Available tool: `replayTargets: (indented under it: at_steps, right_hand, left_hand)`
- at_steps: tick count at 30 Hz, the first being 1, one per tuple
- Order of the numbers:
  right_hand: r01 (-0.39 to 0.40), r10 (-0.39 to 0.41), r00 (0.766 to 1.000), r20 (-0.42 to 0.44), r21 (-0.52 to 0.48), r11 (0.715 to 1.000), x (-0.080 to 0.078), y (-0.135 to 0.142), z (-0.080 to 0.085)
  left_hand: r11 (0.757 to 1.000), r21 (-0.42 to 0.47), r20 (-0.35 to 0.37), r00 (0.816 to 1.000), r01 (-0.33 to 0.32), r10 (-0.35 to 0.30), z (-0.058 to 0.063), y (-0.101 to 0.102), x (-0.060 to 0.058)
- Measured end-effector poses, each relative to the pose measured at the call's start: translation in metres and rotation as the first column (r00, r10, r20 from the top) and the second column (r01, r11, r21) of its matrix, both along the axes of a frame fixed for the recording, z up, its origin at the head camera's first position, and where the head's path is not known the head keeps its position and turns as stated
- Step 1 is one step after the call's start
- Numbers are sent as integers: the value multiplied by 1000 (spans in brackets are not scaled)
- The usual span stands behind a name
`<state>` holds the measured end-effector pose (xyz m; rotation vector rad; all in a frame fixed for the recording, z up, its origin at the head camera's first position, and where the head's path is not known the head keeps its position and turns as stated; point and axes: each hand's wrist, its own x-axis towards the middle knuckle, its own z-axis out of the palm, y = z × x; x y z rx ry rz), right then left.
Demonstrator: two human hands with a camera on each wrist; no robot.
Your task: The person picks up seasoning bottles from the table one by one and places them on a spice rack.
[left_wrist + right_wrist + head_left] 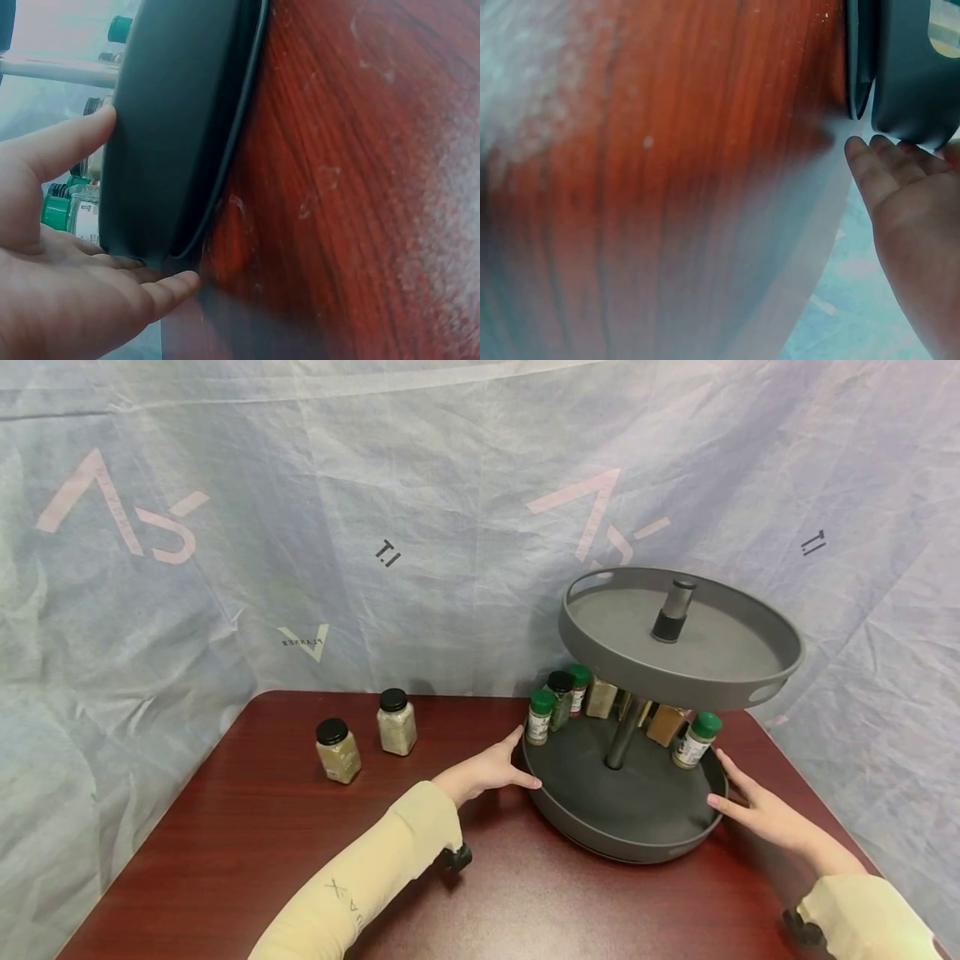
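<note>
A dark grey two-tier turntable organizer [626, 839] stands on the table at the right, its upper tray [678, 681] raised on a central post. My left hand [491, 770] touches the left side of the lower tray, thumb at the rim and fingers fairly straight along the outer wall. On the opposite side my right hand [772, 814] rests its extended fingertips against the tray's wall. The lower tray carries several spice jars around its back edge, among them a green-capped jar [538, 718] near my left hand and another green-capped jar [697, 741] near my right. The upper tray partly hides those at the back.
Two black-capped spice jars stand apart at the left of the table: one jar [339, 752] nearer, the other jar [396, 723] farther back. A printed grey cloth [450, 527] hangs behind the reddish-brown table [247, 827]. The turntable is close to the table's right edge.
</note>
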<state>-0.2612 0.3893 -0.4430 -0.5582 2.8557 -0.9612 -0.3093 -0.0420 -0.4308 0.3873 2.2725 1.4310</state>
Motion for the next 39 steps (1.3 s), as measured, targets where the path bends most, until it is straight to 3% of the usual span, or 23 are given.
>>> replayTargets:
  at_steps: [7, 18, 28, 34, 39]
  right_hand:
    - [41, -42, 999, 31, 26, 999, 2, -2, 2]
    - [29, -28, 998, 53, -23, 999, -1, -2, 2]
    - [24, -24, 999, 21, -19, 1000, -1, -5, 4]
    - [24, -24, 1000, 17, -15, 1000, 0, -6, 4]
    - [34, -34, 999, 11, 7, 999, 1, -8, 5]
  left_hand:
    - [1000, -7, -13, 1000, -11, 11, 0, 0, 0]
    - [1000, -9, -43, 999, -28, 28, 8, -1, 4]
    - [997, -56, -63, 997, -46, 43, 27, -14, 7]
    - [993, -93, -125, 990, -71, 59, 41, -22, 13]
    - [987, -123, -180, 981, -101, 78, 60, -32, 19]
